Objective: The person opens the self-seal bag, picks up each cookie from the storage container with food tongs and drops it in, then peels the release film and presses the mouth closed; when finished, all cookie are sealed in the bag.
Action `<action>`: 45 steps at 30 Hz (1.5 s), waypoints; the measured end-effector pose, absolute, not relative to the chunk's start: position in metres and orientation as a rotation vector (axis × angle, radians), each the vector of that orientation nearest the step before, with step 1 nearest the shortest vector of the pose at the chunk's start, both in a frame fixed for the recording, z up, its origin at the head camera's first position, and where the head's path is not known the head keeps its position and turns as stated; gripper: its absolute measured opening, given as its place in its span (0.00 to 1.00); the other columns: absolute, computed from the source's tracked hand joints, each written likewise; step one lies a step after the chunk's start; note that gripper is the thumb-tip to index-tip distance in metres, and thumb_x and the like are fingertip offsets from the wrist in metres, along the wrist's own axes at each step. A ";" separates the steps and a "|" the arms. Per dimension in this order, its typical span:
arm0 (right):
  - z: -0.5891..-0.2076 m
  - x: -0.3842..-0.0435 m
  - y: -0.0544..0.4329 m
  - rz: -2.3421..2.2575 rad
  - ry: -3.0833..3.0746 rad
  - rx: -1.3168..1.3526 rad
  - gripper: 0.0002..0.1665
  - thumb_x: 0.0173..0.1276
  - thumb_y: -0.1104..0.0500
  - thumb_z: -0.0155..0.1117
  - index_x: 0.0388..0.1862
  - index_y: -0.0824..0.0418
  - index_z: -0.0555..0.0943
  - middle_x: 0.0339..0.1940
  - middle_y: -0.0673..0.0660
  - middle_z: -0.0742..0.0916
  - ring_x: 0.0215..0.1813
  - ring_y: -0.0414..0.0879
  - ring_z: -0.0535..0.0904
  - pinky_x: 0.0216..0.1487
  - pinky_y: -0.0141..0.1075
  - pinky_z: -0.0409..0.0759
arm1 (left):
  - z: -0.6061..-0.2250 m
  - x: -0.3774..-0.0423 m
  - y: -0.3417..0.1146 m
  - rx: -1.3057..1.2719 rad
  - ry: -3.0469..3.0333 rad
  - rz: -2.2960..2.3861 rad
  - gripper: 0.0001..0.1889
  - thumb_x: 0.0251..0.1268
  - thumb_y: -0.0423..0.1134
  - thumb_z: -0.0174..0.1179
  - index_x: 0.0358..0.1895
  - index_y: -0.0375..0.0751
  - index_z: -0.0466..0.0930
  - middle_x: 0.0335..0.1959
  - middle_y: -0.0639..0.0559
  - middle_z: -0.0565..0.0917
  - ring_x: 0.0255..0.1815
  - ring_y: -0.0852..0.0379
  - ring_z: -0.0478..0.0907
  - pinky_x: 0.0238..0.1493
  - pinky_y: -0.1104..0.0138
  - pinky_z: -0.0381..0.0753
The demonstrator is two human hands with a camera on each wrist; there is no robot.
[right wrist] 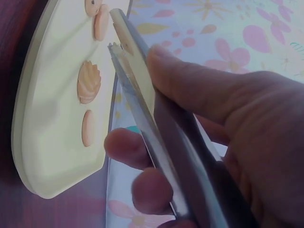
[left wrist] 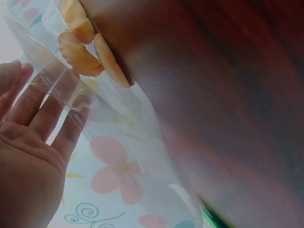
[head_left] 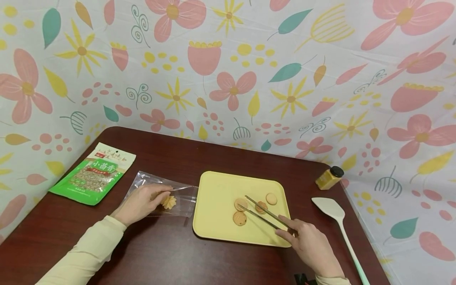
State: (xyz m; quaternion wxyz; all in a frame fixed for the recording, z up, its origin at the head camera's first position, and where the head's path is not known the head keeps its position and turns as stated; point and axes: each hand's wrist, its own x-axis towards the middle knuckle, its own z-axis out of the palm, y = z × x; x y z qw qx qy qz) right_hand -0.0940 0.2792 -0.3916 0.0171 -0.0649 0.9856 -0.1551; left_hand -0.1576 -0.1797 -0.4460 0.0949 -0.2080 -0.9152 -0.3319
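A clear plastic bag (head_left: 183, 201) lies left of the tray, with several cookies in it; a ruffled cookie (head_left: 169, 202) shows beside the fingers. My left hand (head_left: 145, 201) is over the bag and pinches its upper film. In the left wrist view, some fingers show through the plastic. My right hand (head_left: 309, 242) grips metal tongs (head_left: 268, 214), their arms spread over the yellow tray (head_left: 217, 221). Round cookies (head_left: 240, 218) and one swirled cookie (head_left: 261, 207) lie on the tray. Between the tong tips, no cookie is held.
A green and white seed packet (head_left: 93, 174) lies at the far left of the dark table (head_left: 160, 253). Along the right side are a jar (head_left: 328, 178) with a black lid and a white spatula (head_left: 335, 211). Patterned cloth (head_left: 228, 79) hangs behind the table.
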 end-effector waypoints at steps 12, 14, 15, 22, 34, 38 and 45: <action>-0.394 -0.095 0.275 -0.493 3.038 -0.211 0.31 0.60 0.32 0.64 0.59 0.43 0.82 0.51 0.50 0.86 0.44 0.42 0.83 0.35 0.44 0.80 | -0.448 -0.160 -0.179 -0.627 -2.705 -0.978 0.11 0.67 0.38 0.63 0.51 0.47 0.86 0.47 0.54 0.86 0.50 0.53 0.82 0.50 0.54 0.81; -0.393 -0.095 0.275 -0.500 3.033 -0.210 0.32 0.59 0.30 0.63 0.59 0.42 0.82 0.50 0.50 0.86 0.42 0.40 0.82 0.33 0.42 0.79 | -0.448 -0.160 -0.179 -0.630 -2.705 -0.975 0.11 0.67 0.38 0.63 0.51 0.47 0.86 0.47 0.54 0.86 0.50 0.53 0.82 0.50 0.54 0.81; -0.393 -0.095 0.274 -0.502 3.031 -0.209 0.32 0.59 0.30 0.63 0.59 0.42 0.82 0.50 0.49 0.86 0.41 0.39 0.82 0.33 0.42 0.78 | -0.448 -0.160 -0.179 -0.631 -2.703 -0.977 0.11 0.67 0.38 0.63 0.51 0.47 0.86 0.47 0.54 0.86 0.50 0.53 0.82 0.50 0.54 0.81; -0.393 -0.095 0.271 -0.485 3.038 -0.227 0.27 0.60 0.40 0.70 0.58 0.44 0.83 0.50 0.50 0.86 0.42 0.42 0.83 0.35 0.46 0.80 | -0.448 -0.161 -0.180 -0.645 -2.694 -0.987 0.11 0.67 0.38 0.63 0.51 0.47 0.86 0.47 0.54 0.86 0.50 0.53 0.82 0.50 0.54 0.81; -0.395 -0.096 0.271 -0.435 3.072 -0.260 0.26 0.61 0.41 0.69 0.58 0.46 0.83 0.44 0.50 0.88 0.33 0.38 0.81 0.28 0.41 0.78 | -0.448 -0.160 -0.179 -0.648 -2.694 -0.978 0.11 0.67 0.37 0.63 0.50 0.47 0.86 0.46 0.54 0.86 0.49 0.54 0.82 0.49 0.55 0.82; -0.397 -0.096 0.271 -0.435 3.121 -0.312 0.26 0.62 0.41 0.69 0.57 0.47 0.83 0.47 0.51 0.88 0.39 0.43 0.84 0.31 0.43 0.80 | -0.448 -0.160 -0.179 -0.645 -2.695 -0.987 0.11 0.67 0.37 0.63 0.50 0.47 0.86 0.46 0.54 0.86 0.49 0.54 0.82 0.49 0.55 0.82; -0.398 -0.096 0.263 -0.438 3.216 -0.470 0.26 0.61 0.42 0.70 0.57 0.48 0.84 0.38 0.47 0.88 0.34 0.42 0.83 0.30 0.42 0.80 | -0.447 -0.159 -0.179 -0.625 -2.712 -0.996 0.11 0.67 0.38 0.62 0.51 0.47 0.86 0.47 0.54 0.86 0.49 0.54 0.82 0.50 0.55 0.82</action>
